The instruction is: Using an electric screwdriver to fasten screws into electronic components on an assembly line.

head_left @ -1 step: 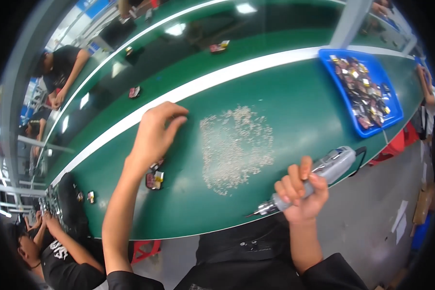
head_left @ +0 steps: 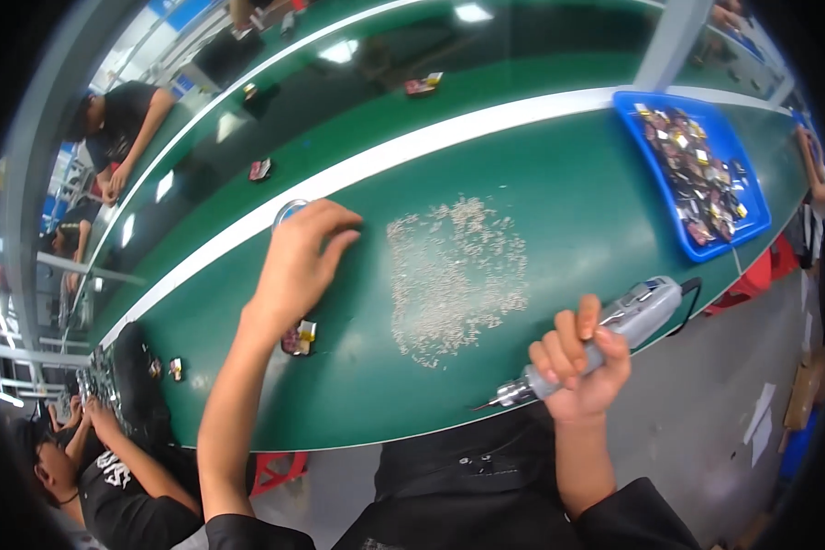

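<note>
My right hand [head_left: 577, 367] wraps round a grey electric screwdriver [head_left: 646, 309] near the table's front edge. Its thin bit points left, and a dark cord loops from the rear end. My left hand [head_left: 307, 252] hovers over the table's left half, fingers curved, with a small gap between thumb and forefinger and nothing visible in it. Right of that hand, a patch of tiny silvery pieces [head_left: 454, 284] lies spread on the green tabletop; they are too small to name surely. Behind its knuckles shows part of a round, metal-rimmed thing [head_left: 291, 210]. A small dark red and yellow assembly [head_left: 300, 337] lies beside my left forearm.
A blue tray [head_left: 655, 197] full of similar assemblies stands at the far right. More single assemblies [head_left: 260, 170] lie across the long green bench, beyond a white strip [head_left: 486, 121]. Co-workers sit at the left; one person [head_left: 133, 467] is close by. Red stools [head_left: 275, 472] show under the table.
The view has shifted slightly. The round, metal-rimmed thing now shows behind my left hand, where it was hidden. My right hand keeps its hold on the electric screwdriver.
</note>
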Available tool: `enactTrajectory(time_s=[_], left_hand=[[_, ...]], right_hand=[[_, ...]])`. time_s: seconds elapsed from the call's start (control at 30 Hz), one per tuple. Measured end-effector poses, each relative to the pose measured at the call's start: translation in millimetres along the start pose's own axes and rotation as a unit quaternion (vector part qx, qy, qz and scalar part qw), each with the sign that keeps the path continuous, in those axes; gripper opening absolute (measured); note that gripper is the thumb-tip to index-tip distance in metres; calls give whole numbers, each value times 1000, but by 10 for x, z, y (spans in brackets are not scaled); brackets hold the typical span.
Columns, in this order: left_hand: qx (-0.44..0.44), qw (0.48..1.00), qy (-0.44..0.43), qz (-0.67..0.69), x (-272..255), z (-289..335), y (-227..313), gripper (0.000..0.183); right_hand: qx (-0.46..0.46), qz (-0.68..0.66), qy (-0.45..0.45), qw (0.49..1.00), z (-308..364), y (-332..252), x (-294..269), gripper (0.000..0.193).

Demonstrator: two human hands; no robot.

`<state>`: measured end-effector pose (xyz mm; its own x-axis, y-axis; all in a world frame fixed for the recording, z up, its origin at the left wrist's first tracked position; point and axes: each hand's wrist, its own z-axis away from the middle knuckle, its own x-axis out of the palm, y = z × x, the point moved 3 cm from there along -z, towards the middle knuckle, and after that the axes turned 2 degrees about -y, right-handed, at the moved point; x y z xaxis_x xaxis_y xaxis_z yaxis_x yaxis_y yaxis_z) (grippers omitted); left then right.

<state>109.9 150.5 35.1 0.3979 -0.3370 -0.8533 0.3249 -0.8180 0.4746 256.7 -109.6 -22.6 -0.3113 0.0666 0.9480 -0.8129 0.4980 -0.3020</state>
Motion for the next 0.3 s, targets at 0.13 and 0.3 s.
enactTrajectory(time_s=[0.13, 0.3], left_hand=[[50, 998, 18, -42, 110, 201, 81, 19], [38, 998, 13, -57, 250, 65, 84, 19]], right_hand=[[-4, -1, -2, 1000, 13, 28, -7, 12], [-12, 6, -1, 1000, 29, 30, -8, 11]])
